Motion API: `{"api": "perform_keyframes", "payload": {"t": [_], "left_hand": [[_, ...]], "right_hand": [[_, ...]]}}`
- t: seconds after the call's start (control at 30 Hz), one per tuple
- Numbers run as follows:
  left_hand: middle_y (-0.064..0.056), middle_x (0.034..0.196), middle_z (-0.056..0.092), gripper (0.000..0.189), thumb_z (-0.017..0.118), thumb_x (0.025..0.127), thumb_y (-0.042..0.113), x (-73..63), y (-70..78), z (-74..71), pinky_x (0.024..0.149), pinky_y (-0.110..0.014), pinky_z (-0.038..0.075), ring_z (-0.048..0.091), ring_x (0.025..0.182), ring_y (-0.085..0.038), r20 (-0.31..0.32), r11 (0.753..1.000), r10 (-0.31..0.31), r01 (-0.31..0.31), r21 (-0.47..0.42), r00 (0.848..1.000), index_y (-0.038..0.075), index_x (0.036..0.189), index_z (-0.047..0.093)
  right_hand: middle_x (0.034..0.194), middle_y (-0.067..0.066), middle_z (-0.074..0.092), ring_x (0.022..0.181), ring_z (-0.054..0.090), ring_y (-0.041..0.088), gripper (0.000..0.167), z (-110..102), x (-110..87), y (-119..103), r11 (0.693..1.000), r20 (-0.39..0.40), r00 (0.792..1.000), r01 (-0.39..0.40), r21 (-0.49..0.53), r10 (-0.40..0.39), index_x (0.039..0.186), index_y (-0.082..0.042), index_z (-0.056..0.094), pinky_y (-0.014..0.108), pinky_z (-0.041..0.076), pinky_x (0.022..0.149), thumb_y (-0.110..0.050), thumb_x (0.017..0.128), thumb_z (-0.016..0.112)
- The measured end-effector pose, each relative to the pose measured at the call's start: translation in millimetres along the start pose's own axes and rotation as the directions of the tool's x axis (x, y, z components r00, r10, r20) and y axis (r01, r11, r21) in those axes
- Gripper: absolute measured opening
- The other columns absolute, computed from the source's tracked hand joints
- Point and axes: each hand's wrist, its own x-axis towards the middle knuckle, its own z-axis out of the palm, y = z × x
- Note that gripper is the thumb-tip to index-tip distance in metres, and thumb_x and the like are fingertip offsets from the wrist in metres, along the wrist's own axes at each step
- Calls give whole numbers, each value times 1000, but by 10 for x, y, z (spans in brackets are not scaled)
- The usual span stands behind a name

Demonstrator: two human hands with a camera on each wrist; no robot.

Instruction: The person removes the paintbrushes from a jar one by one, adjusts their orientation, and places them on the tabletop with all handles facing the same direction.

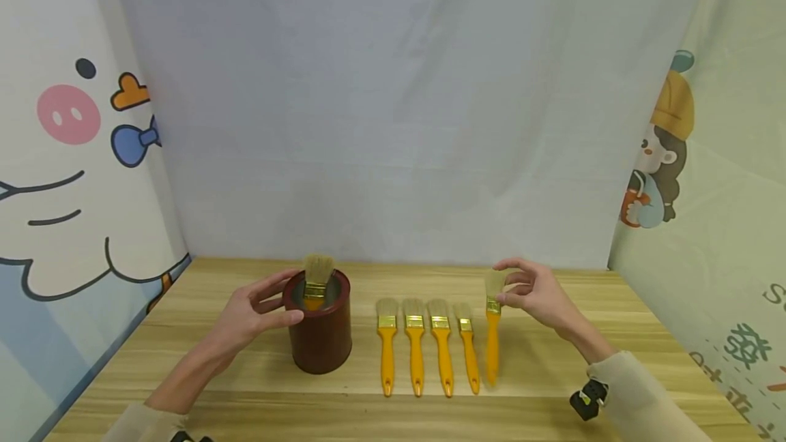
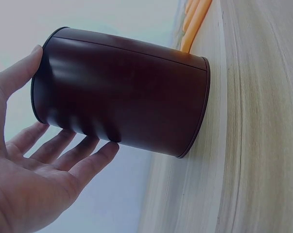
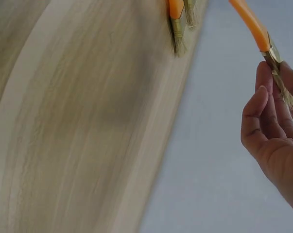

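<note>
A dark red cylindrical pot (image 1: 321, 343) stands upright on the table. One paintbrush (image 1: 318, 275) is in it, bristles up above the rim. My left hand (image 1: 253, 312) holds the pot from the left; in the left wrist view its thumb and fingertips touch the dark wall (image 2: 122, 92). At the right, my right hand (image 1: 534, 292) pinches another paintbrush (image 1: 492, 343) near its bristles and metal band. That brush's orange handle points down towards me, and the right wrist view shows it raised off the table (image 3: 97, 121).
Between the pot and my right hand, several paintbrushes (image 1: 415, 353) lie in a row, bristles away from me. The brush nearest my right hand is narrower (image 1: 468, 350). A pale cloth (image 1: 393, 121) hangs behind the table, with printed cloths (image 1: 55, 224) at the sides.
</note>
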Motion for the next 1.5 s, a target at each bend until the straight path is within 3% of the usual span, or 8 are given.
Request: {"api": "perform_keyframes", "payload": {"t": [0.37, 0.57, 1.07, 1.27, 1.5], "left_hand": [[-25, 160, 43, 74, 79, 96, 15, 16, -35, -2, 100, -43, 56, 47, 140, -52, -4, 1000, 5, -5, 11, 1000, 5, 161, 43], [-24, 160, 44, 73, 79, 96, 15, 28, -58, -2, 101, -44, 55, 46, 141, -52, -8, 1000, 6, -5, 19, 1000, 6, 160, 45], [-25, 161, 41, 75, 78, 97, 15, 29, -53, -1, 101, -43, 56, 45, 141, -53, 4, 1000, 8, -8, 6, 1000, 3, 162, 41], [-25, 161, 41, 75, 78, 97, 15, 21, -44, -3, 101, -45, 55, 45, 141, -53, 4, 1000, 8, -8, 7, 1000, 4, 161, 42], [-25, 160, 43, 75, 78, 96, 15, 39, -61, 0, 100, -43, 56, 47, 140, -52, 0, 1000, 9, -9, 9, 1000, 6, 161, 43]], "right_hand": [[113, 24, 64, 91, 73, 31, 54, 5, 60, 248, 994, 93, 991, -103, 39, 99, 142, 10, 54, 50, 60, 83, 2, 94, 77], [103, 19, 67, 84, 71, 28, 54, 30, 109, 397, 990, 137, 982, -139, 38, 133, 140, 12, 54, 42, 61, 75, 3, 92, 77], [101, 21, 71, 82, 66, 21, 47, 102, 200, 573, 994, 164, 981, -100, -40, 105, 131, 15, 60, 30, 53, 63, 5, 90, 80], [99, 23, 70, 85, 69, 26, 45, 110, 207, 603, 996, 181, 981, -60, -66, 71, 128, 19, 59, 30, 56, 67, 6, 90, 79], [105, 23, 71, 92, 68, 30, 43, 128, 219, 640, 984, 154, 985, -53, -169, 80, 125, 14, 64, 37, 56, 75, 0, 88, 82]]}}
